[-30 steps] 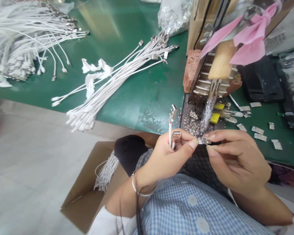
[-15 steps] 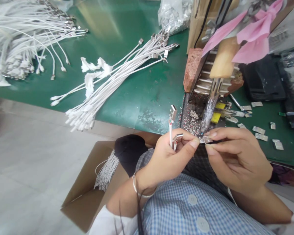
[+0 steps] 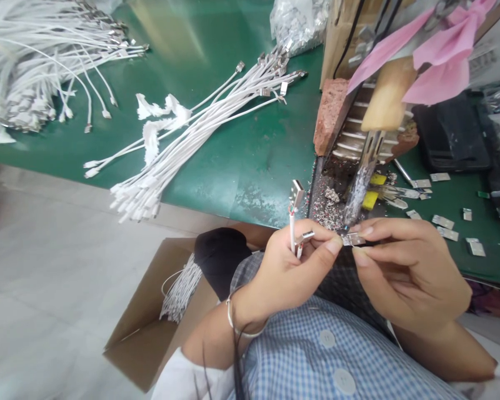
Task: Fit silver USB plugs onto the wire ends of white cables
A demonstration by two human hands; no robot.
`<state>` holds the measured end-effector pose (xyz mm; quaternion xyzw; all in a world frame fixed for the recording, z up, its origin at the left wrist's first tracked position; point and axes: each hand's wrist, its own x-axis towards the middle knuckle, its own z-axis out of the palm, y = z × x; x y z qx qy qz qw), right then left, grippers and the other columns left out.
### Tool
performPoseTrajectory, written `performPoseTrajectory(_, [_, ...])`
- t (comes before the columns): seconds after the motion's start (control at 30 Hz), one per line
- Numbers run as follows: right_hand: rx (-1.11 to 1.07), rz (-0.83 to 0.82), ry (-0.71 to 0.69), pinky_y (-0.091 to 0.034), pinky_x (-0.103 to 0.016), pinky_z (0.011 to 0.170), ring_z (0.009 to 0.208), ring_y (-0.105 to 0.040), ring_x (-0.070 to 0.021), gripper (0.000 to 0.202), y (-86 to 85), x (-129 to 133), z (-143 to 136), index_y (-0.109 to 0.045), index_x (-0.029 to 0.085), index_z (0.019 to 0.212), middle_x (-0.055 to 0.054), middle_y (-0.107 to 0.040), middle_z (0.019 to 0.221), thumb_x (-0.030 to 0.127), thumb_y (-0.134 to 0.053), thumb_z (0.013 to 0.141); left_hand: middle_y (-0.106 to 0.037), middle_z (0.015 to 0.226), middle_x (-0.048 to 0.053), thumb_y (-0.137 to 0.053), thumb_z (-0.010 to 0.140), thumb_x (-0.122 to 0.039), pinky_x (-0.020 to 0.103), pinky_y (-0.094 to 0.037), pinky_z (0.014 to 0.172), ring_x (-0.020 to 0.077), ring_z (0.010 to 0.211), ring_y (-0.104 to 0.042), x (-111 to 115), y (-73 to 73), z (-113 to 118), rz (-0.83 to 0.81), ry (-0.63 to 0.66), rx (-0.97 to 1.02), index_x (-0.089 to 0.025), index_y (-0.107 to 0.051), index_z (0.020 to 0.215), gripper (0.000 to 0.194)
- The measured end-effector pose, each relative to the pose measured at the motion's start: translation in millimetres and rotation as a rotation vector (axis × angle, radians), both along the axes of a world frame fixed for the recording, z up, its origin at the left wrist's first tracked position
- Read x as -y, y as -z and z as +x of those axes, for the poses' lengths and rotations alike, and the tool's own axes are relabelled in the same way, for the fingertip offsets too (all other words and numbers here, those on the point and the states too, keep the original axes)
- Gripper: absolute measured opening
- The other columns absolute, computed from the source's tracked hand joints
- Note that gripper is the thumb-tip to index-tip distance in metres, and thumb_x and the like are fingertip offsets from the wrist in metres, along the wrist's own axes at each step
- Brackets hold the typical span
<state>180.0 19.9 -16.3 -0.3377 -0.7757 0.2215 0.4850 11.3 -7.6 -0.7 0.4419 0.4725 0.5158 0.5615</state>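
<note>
My left hand (image 3: 300,266) is closed around white USB cables (image 3: 292,230); two of their metal plugs stick up between the fingers. Its thumb and forefinger also pinch the wire end at a small metal USB plug (image 3: 354,239). From the other side, my right hand (image 3: 408,272) grips that same plug between thumb and fingertips. Just above the plug is the tip of a soldering iron (image 3: 358,178), pointing down, with a wooden handle (image 3: 389,91) and a pink cloth strip tied above it. Fingers partly hide the joint between wire and plug.
Solder crumbs lie on a dark tray (image 3: 323,205) beside a brick (image 3: 331,116). Loose metal plugs (image 3: 444,222) are scattered at right. A cable bundle (image 3: 200,139) and a larger cable pile (image 3: 33,66) lie on the green table. Below stands a cardboard box (image 3: 145,333) with cables.
Both hands keep hold of the plug under the iron tip. The lower of the two upright plugs in my left hand has tilted slightly. The view has shifted a little.
</note>
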Motion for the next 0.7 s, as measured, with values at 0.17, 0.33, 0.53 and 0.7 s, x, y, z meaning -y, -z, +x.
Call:
performPoseTrajectory(0.17, [0.027,0.027,-0.076,-0.06,-0.034,0.077,0.09,-0.067,-0.018,0.022,-1.4,1,1,-0.059,0.018,0.089,-0.005,-0.063,0.097,0.001,-0.064,0.076,-0.055,0.064,-0.003,-0.063,0.088,-0.02,0.02,-0.038,0.053,0.008,0.057,-0.048,5,-0.2,0,-0.041,0.015,-0.005,-0.015,-0.061,0.078,0.012])
performPoseTrajectory(0.33, [0.023,-0.018,-0.106,-0.061,-0.036,0.077,0.09,-0.067,-0.0179,0.024,-2.9,6,3,-0.058,0.02,0.09,-0.004,-0.061,0.098,0.0,-0.06,0.077,-0.051,0.06,-0.004,-0.066,0.087,-0.025,0.018,-0.034,0.048,0.0065,0.05,-0.042,13,0.2,1,-0.147,0.01,0.051,-0.016,-0.059,0.079,0.014])
performPoseTrajectory(0.53, [-0.011,-0.054,-0.083,-0.061,-0.036,0.076,0.089,-0.068,-0.0191,0.026,2.1,14,6,-0.061,0.02,0.092,-0.005,-0.064,0.098,0.0,-0.062,0.077,-0.056,0.06,-0.003,-0.067,0.087,-0.029,0.016,-0.039,0.05,0.0068,0.051,-0.049,19,1.8,0,-0.232,0.048,0.146,-0.016,-0.055,0.079,0.019])
performPoseTrajectory(0.7, [-0.036,-0.097,-0.085,-0.061,-0.038,0.078,0.092,-0.068,-0.0207,0.027,6.5,18,7,-0.062,0.02,0.094,-0.006,-0.065,0.101,0.0,-0.063,0.077,-0.056,0.06,-0.002,-0.068,0.087,-0.031,0.016,-0.037,0.048,0.0065,0.05,-0.049,23,2.3,-1,-0.236,0.066,0.148,-0.016,-0.055,0.078,0.021])
